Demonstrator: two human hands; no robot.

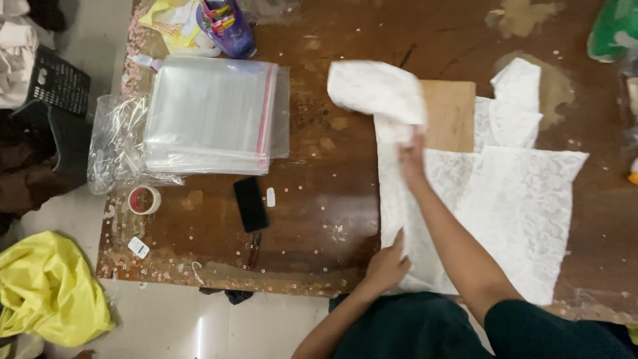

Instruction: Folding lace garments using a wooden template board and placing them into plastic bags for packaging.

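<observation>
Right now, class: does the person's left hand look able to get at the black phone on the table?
Probably yes. The left hand rests on the white lace garment, and bare table lies between it and the black phone; nothing blocks the way.

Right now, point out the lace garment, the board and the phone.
lace garment [525,199], head view, flat right panel.
board [452,113], head view, bare middle of the wood.
phone [250,203], head view, centre of its black face.
</observation>
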